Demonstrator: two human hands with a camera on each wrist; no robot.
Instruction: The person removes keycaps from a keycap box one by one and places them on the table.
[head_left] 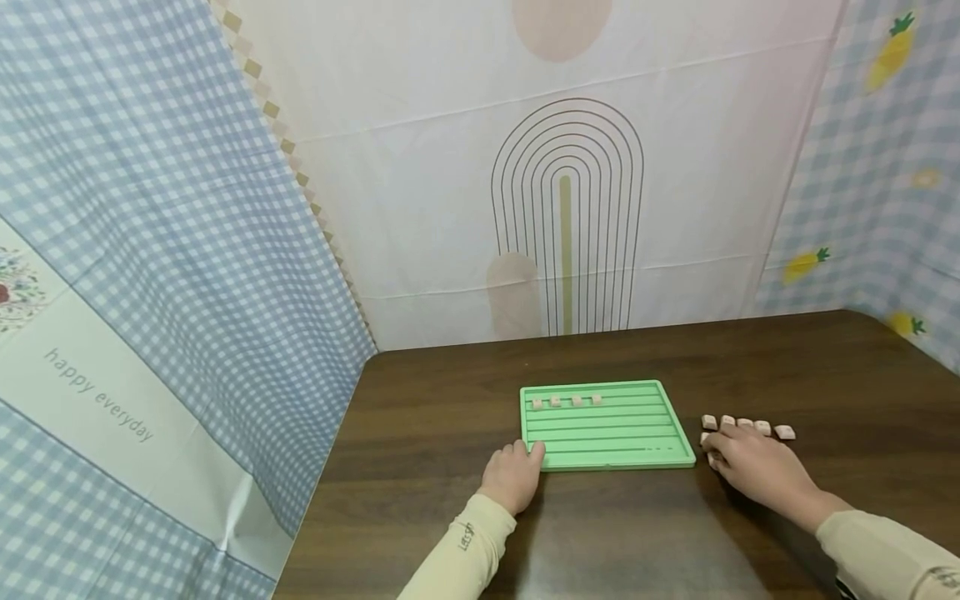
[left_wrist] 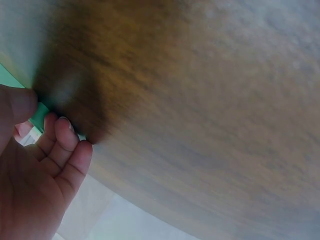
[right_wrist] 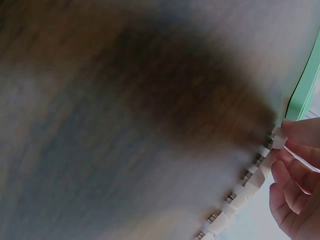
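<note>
A light green tray [head_left: 607, 458] with raised ridges lies flat on the table. Several small white keycaps [head_left: 577, 401] stand in a row on its top left part. My left hand [head_left: 513, 477] grips the tray's near left corner. In the left wrist view the thumb [left_wrist: 22, 104] is on one side of the green edge and the fingers curl on the other. To the right of the tray my right hand [head_left: 757, 467] is over a group of loose keycaps [head_left: 784, 432]. Its thumb and forefinger pinch one white keycap [right_wrist: 278, 138], seen in the right wrist view; the hand partly covers others.
The dark brown wooden table [head_left: 420, 400] reaches back to a white hanging cloth [head_left: 420, 208] with a printed arch. A blue checked curtain [head_left: 187, 208] hangs at the left, and another checked cloth [head_left: 862, 183] with pineapples at the right.
</note>
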